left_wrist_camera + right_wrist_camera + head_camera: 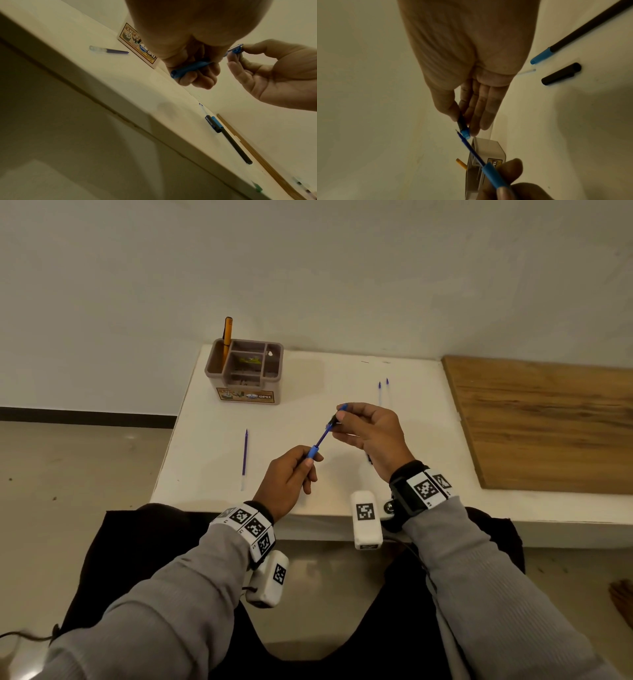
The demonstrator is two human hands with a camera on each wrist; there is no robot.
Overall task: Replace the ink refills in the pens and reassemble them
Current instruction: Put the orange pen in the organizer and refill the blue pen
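My left hand (306, 459) grips a light-blue pen barrel (312, 452), also seen in the left wrist view (192, 69). A dark blue refill (323, 435) sticks out of the barrel toward the upper right. My right hand (337, 419) pinches a short black-and-blue tip piece (463, 127) between thumb and forefinger, just beside the refill's point (459, 135). Both hands hover above the white table (308, 392). A spare blue refill (244, 457) lies on the table left of my hands.
A grey-brown desk organizer (219, 362) holding an orange pen (227, 337) stands at the back left. Two thin refills (380, 392) lie behind my right hand. A black pen with a blue end (583, 28) and a black cap (561, 73) lie under my right wrist. A wooden board (548, 422) covers the right side.
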